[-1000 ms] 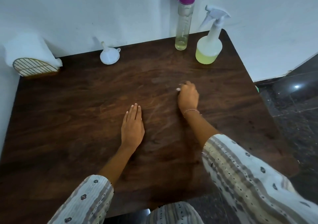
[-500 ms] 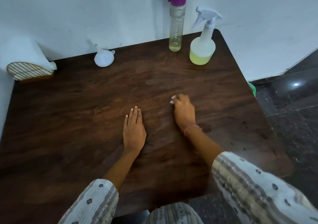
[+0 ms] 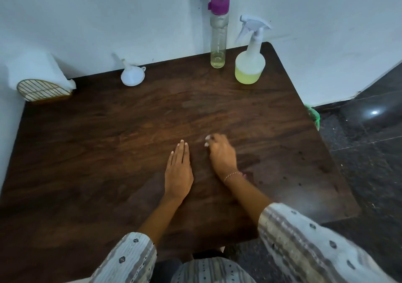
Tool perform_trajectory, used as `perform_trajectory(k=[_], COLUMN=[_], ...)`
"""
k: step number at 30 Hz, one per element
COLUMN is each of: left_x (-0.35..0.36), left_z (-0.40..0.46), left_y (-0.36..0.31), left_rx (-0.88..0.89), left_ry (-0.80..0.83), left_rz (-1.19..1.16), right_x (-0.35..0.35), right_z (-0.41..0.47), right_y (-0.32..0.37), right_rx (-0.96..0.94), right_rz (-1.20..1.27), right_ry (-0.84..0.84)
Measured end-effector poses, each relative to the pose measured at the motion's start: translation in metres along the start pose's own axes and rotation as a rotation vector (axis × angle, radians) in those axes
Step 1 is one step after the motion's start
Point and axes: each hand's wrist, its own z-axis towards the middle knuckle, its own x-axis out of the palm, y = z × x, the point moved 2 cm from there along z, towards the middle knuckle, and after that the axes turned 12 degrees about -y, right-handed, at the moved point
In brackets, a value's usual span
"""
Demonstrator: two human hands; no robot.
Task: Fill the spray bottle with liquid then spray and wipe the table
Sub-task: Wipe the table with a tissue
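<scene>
The left hand (image 3: 178, 172) lies flat on the dark wooden worktop (image 3: 87, 152), fingers straight and together. Just beside it, the right hand (image 3: 221, 154) rests on the worktop with fingers curled round a small white wad (image 3: 207, 141) that is mostly hidden. The spray bottle (image 3: 250, 65), partly filled with yellow liquid, stands upright at the far edge by the wall, beside a tall bottle (image 3: 218, 32) with a purple cap. A white funnel (image 3: 132, 76) and a napkin holder (image 3: 41, 88) sit further left.

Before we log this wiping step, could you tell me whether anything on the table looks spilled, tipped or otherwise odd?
Nothing stands out. The spray bottle and the purple-capped bottle stand upright at the back of the table, and the funnel rests on its wide mouth. No puddle shows.
</scene>
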Motion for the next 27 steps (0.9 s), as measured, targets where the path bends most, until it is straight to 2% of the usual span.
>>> perform_trajectory(k=[3,5,7,8,11,13,15,17,20,27], left_x=[-0.011,-0.017,-0.022,-0.023,-0.026,-0.023,-0.026,-0.026,-0.024,-0.034], left_z=[-0.018,-0.028,-0.035,-0.038,-0.043,-0.043,-0.045,-0.047,-0.051,-0.026], left_y=[0.008,0.017,0.023,0.027,0.031,0.03,0.023,0.015,0.009,-0.031], left_rx=[-0.008,-0.043,-0.062,-0.065,0.0,0.011,-0.004,0.002,0.047,0.191], left_ry=[0.008,0.002,-0.003,0.006,0.04,0.048,0.023,0.066,-0.009,-0.031], left_rz=[-0.036,-0.008,0.029,0.036,0.043,0.042,0.034,-0.003,-0.014,-0.08], right_x=[0.007,-0.004,-0.014,-0.019,-0.026,-0.025,-0.022,-0.013,-0.011,-0.062], right_z=[-0.053,-0.08,-0.083,-0.075,-0.033,-0.02,-0.024,-0.044,-0.078,-0.074], right_y=[0.043,0.041,0.016,0.001,-0.037,-0.034,-0.009,0.018,0.037,-0.018], right_rx=[-0.252,-0.424,-0.507,-0.48,-0.116,0.012,-0.017,-0.111,-0.178,0.196], right_rz=[0.114,0.147,0.086,0.064,0.017,-0.039,-0.06,-0.045,0.015,0.216], right_ry=[0.084,0.087,0.065,0.034,-0.022,-0.024,0.003,0.093,0.164,-0.252])
